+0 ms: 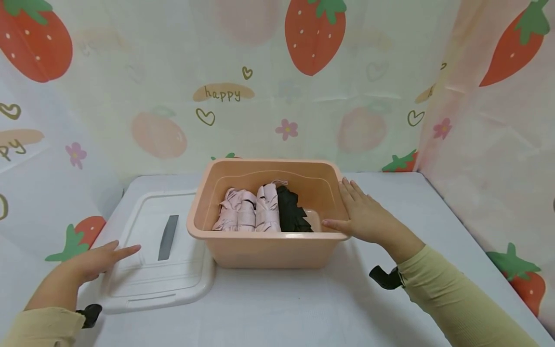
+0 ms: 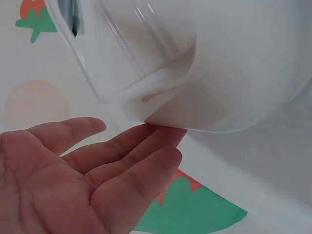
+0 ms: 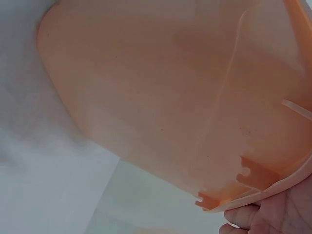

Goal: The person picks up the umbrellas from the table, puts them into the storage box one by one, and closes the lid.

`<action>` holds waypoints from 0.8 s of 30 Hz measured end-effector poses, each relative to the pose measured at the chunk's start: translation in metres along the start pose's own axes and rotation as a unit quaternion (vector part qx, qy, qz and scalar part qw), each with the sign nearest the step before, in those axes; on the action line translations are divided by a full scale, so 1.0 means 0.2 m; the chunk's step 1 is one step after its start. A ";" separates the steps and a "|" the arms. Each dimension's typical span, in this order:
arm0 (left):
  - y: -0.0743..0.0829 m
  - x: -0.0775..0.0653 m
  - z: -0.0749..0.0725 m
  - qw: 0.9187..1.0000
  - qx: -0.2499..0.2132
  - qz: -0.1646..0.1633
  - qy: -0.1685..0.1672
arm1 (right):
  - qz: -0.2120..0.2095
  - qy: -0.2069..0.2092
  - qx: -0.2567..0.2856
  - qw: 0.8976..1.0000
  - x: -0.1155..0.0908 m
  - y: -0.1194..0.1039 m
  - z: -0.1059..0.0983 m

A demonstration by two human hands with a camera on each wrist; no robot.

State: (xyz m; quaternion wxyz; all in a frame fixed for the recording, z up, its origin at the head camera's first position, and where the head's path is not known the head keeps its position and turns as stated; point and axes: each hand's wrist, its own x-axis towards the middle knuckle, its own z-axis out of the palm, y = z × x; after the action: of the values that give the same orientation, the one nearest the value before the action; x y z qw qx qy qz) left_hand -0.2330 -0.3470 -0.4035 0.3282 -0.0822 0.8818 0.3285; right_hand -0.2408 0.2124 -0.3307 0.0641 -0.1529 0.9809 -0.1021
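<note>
A peach plastic storage bin stands on the table with its top uncovered. Inside it, pale pink rolled fabric bundles lie beside a black folded fabric bundle. My right hand rests on the bin's right rim, fingers extended along it and thumb over the front corner; the right wrist view shows fingers at the rim's outer edge. To the left lies a white lid with a grey handle. At its left side is my left hand, its extended fingertips at the lid's edge in the left wrist view.
The white-covered table extends in front of and to the right of the bin. A strawberry-patterned curtain encloses the back and both sides. Black wrist mounts sit at both sleeves.
</note>
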 end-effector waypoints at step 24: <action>-0.06 -0.03 -0.08 0.987 -0.154 -0.025 0.025 | -0.002 -0.001 0.021 1.000 -0.02 0.01 0.01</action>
State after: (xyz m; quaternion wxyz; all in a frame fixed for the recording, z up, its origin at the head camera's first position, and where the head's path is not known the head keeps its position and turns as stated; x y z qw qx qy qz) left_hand -0.2332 -0.3663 -0.3969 0.2975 -0.1617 0.8261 0.4505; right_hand -0.2382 0.2152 -0.3333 0.0679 -0.1532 0.9782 -0.1223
